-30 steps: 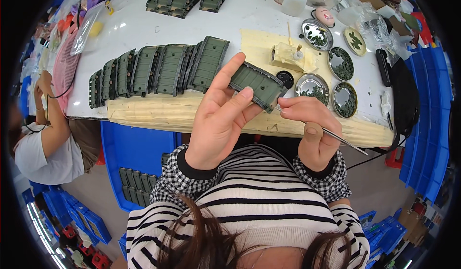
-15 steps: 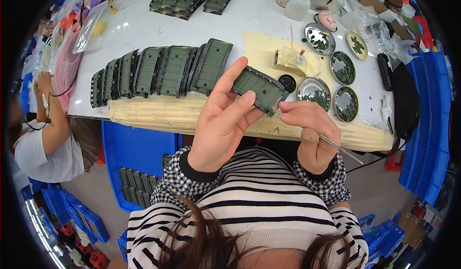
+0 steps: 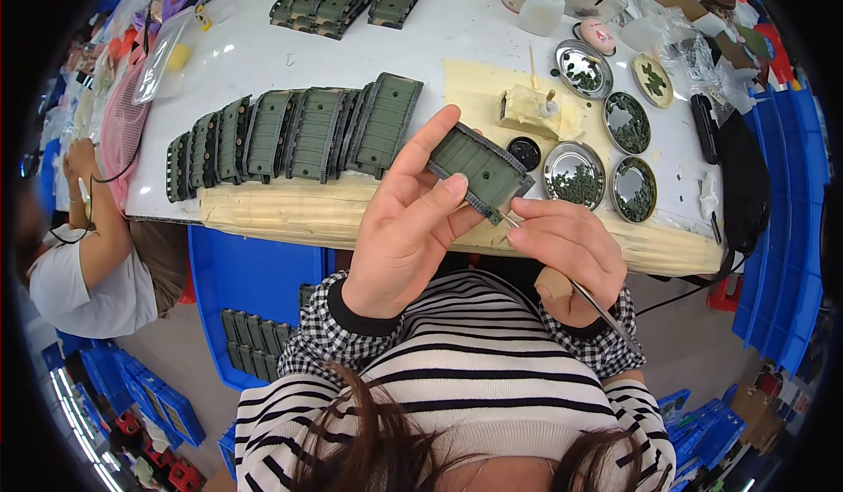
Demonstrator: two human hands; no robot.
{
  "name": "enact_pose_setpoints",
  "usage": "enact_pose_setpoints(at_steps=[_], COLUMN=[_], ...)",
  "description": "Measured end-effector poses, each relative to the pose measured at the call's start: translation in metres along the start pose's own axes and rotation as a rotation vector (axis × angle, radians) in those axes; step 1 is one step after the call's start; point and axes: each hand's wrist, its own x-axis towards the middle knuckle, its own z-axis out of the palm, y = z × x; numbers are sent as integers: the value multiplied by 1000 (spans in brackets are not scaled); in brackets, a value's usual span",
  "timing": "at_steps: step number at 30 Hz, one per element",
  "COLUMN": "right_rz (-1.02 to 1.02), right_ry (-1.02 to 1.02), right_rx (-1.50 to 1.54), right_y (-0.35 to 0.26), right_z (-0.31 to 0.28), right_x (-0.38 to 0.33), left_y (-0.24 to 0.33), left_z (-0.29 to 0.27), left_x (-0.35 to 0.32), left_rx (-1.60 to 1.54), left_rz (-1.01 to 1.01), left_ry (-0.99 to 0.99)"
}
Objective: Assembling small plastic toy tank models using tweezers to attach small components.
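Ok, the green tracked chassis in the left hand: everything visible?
The green tracked chassis is roughly rectangular, matt and plastic-looking, with raised cross lines, a dark round spot and dark, toothed tracks along both long edges. The left hand holds it aslant, thumb on its visible face. A slim metal tool in the right hand reaches its near corner; contact is unclear. Its other face is hidden.

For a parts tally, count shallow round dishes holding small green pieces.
5: silvery metal back dish, cream dish to its right, silvery middle dish, silvery front-left dish and silvery front-right dish nearest the person. Others may be hidden.
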Motion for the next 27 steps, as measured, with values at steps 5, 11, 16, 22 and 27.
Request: enact_pose_setpoints(at_steps=[5, 11, 16, 22, 27], right_rz=[0, -2, -7, 68, 138], right_ry=[-11, -6, -12, 152, 268], right_rx=[-9, -2, -13, 198, 171], right_y=[0, -2, -2, 4, 5], right_z=[-1, -2, -2, 2, -4], right_x=[0, -1, -1, -14, -12], left_y=[-2, -2, -2, 0, 9], left_z=[1, 1, 1, -1, -9], left_x=[0, 1, 0, 1, 4], left_rx=[13, 16, 17, -1, -32], left_rz=[24, 24, 28, -29, -174], left_ry=[11, 1, -5, -57, -174])
